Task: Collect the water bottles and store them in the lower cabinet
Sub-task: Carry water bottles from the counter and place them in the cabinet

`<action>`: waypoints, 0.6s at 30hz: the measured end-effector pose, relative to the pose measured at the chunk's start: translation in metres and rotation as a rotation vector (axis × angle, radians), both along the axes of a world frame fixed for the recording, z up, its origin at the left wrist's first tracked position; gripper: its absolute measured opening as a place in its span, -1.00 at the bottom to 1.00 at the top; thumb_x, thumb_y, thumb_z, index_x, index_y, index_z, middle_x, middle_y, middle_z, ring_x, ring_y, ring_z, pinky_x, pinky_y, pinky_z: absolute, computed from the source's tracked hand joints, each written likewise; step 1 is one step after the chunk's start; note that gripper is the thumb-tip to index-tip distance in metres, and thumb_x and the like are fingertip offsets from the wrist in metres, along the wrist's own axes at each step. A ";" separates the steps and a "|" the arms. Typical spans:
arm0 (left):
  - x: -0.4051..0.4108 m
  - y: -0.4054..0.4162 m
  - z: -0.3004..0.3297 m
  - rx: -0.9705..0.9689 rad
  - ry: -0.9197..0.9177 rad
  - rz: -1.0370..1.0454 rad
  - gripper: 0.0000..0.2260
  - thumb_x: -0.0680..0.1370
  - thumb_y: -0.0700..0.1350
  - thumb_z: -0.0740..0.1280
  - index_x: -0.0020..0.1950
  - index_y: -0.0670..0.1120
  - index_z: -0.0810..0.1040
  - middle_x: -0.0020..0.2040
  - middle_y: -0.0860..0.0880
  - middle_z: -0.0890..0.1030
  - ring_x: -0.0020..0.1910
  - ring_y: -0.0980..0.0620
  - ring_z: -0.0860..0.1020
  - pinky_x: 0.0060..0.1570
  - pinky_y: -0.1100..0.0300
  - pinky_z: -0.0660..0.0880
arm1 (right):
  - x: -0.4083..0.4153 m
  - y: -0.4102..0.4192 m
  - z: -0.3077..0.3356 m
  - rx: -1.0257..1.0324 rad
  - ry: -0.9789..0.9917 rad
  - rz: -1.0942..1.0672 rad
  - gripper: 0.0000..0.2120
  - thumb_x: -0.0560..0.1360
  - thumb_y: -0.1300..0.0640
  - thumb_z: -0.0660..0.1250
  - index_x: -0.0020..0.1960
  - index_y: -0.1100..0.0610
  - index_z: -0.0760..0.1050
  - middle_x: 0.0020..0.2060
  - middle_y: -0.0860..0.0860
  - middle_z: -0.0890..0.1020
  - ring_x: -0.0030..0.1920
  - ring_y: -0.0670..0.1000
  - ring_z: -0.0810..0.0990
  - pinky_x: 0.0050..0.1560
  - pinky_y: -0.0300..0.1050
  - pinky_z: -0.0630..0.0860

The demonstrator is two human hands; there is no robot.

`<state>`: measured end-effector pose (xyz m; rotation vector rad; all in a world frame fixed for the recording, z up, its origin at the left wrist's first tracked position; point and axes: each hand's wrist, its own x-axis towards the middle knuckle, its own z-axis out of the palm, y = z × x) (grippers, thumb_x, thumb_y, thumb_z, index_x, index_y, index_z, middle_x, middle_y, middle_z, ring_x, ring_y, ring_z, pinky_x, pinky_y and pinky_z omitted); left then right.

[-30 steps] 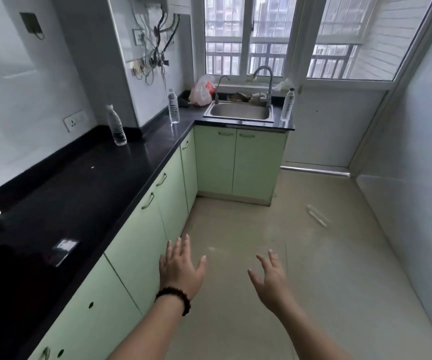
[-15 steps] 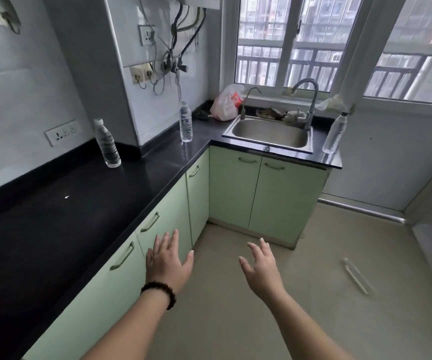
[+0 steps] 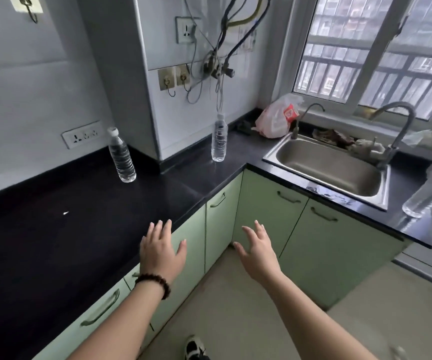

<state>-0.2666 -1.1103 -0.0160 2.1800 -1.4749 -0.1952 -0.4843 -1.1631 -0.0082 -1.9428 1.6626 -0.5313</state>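
Observation:
Three clear water bottles stand upright on the black countertop [image 3: 53, 229]. One bottle [image 3: 121, 155] is at the back left by the wall socket. A second bottle [image 3: 219, 138] stands near the inner corner. A third bottle [image 3: 428, 194], blurred, is at the far right beside the sink. Pale green lower cabinets [image 3: 266, 211] with shut doors run beneath the counter. My left hand [image 3: 161, 249], with a dark bead bracelet on its wrist, hovers open at the counter's front edge. My right hand [image 3: 257, 249] is open in front of the corner cabinet doors. Neither hand touches a bottle.
A steel sink [image 3: 331, 167] with a tall tap [image 3: 396, 131] sits under the window. A pink plastic bag [image 3: 278, 118] lies left of the sink. Cables and hoses [image 3: 217, 66] hang on the wall above the corner. My shoe [image 3: 195, 348] shows on the beige floor.
The view has moved forward toward the corner; the bottles and sink now look much closer. Both hands stay open and spread, now raised to counter-edge height.

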 end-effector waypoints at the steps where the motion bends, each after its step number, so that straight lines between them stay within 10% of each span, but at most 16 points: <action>1: 0.006 -0.015 -0.004 -0.013 0.001 0.019 -0.45 0.55 0.04 0.29 0.48 -0.13 0.30 0.49 -0.16 0.30 0.52 -0.12 0.14 0.45 -0.09 0.13 | 0.007 -0.018 -0.003 -0.005 0.010 0.025 -0.49 0.56 -0.06 0.22 0.47 0.02 0.23 0.55 0.01 -0.02 0.54 -0.02 -0.13 0.49 -0.06 0.05; 18: 0.205 -0.268 -0.004 -0.449 0.494 0.610 -0.05 0.38 0.03 0.52 0.57 -0.07 -0.02 0.53 -0.17 0.14 0.48 -0.12 0.22 0.40 -0.01 0.28 | 0.191 -0.307 -0.014 -0.006 0.034 0.266 -0.50 0.53 -0.04 0.28 0.43 0.03 0.30 0.54 0.02 0.09 0.54 0.00 -0.04 0.47 -0.05 0.12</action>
